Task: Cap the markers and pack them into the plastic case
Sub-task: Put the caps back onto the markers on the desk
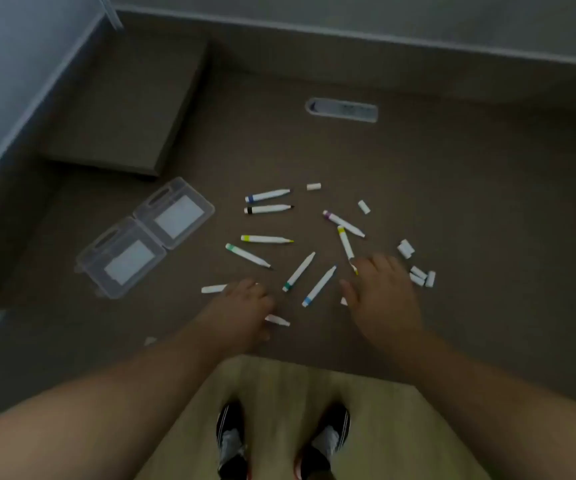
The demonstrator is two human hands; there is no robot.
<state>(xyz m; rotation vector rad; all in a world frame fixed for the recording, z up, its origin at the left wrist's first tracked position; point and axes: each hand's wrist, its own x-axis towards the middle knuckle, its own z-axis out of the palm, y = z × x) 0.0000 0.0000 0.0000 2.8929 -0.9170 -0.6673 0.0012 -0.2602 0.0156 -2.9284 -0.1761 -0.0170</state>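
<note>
Markers: I count about ten scattered uncapped on the brown tabletop (452, 202), among them a blue-banded one (267, 195), a black-banded one (268, 209), a purple-banded one (343, 223) and a light-blue-banded one (319, 286); none is in the case.
Caps: loose white caps lie apart from the pens, one at the far side (313, 186), another (363, 206) near it, and a small cluster (418, 275) just right of my right hand.
Plastic case: the case (144, 235) lies open flat to the left of the markers, both halves up, with nothing packed that I can see.
Progress: I judge this the very start; capping and packing are all still to do.
Left hand: my left hand (241, 306) is low over a white marker (277, 320) near the table edge; I cannot tell whether the fingers have hold of it.
Right hand: my right hand (380, 292) is spread flat, fingers relaxed, gripping nothing, its tips by the yellow-banded marker (345, 242).
Materials: slim white barrels with coloured end bands and tapered tips, short stubby caps, a clear hinged case with handle slots and pale inserts, a matte table.
</note>
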